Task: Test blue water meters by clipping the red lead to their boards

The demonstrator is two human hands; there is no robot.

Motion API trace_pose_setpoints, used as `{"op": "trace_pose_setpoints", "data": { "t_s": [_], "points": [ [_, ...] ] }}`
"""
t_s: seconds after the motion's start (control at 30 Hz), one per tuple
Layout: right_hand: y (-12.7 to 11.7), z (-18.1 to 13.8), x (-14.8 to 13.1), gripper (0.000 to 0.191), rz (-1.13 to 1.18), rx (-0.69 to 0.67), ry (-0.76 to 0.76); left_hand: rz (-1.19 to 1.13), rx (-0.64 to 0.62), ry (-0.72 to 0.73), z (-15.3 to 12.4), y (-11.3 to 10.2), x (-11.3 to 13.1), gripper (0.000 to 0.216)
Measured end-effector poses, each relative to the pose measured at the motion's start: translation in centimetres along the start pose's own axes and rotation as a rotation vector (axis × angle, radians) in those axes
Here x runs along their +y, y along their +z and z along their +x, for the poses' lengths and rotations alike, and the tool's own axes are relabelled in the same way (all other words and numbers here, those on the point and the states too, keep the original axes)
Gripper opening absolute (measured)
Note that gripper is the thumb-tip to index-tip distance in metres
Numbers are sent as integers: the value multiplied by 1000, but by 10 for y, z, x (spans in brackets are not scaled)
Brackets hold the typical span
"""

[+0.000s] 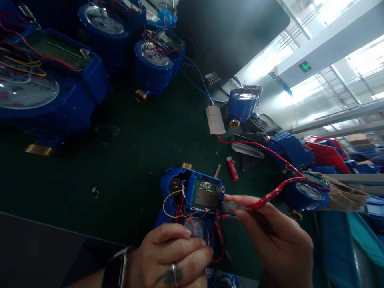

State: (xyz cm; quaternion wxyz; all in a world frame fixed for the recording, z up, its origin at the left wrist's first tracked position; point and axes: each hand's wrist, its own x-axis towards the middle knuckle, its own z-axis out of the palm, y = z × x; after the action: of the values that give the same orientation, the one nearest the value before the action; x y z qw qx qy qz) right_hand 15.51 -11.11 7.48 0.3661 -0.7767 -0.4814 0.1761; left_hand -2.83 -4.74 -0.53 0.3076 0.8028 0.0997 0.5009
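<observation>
A blue water meter [170, 180] with an uncovered circuit board and small display [207, 198] sits near the table's front edge. Its round dial is partly covered by my left hand [177, 256], whose fingers are closed over the meter's near side. Thin red, yellow and black wires [171, 196] loop out of the housing. Between thumb and fingers, my right hand [279, 236] pinches a grey cable connector [230, 207]. The connector's end is against the right side of the board housing; whether it is plugged in I cannot tell. A thick red cable [270, 197] runs back from it.
The red cable leads to a white adapter box [215, 120] on the green table [135, 144]. A red marked stick-like item [232, 169] lies beyond the meter. Larger blue meters [60, 92] stand at left, others [157, 60] at the back and right [303, 196]. A dark panel [228, 32] rises behind.
</observation>
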Motion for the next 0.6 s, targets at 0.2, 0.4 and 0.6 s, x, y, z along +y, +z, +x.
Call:
{"op": "trace_pose_setpoints", "data": {
  "t_s": [0.2,0.4,0.6],
  "points": [
    [1,-3,1,14,23,14,43,15,10,-24,-2,1,1,41],
    [1,-3,1,13,37,19,53,17,33,-17,-1,2,0,42],
    [1,-3,2,15,75,24,72,12,10,-28,1,0,2,43]
  ]
}}
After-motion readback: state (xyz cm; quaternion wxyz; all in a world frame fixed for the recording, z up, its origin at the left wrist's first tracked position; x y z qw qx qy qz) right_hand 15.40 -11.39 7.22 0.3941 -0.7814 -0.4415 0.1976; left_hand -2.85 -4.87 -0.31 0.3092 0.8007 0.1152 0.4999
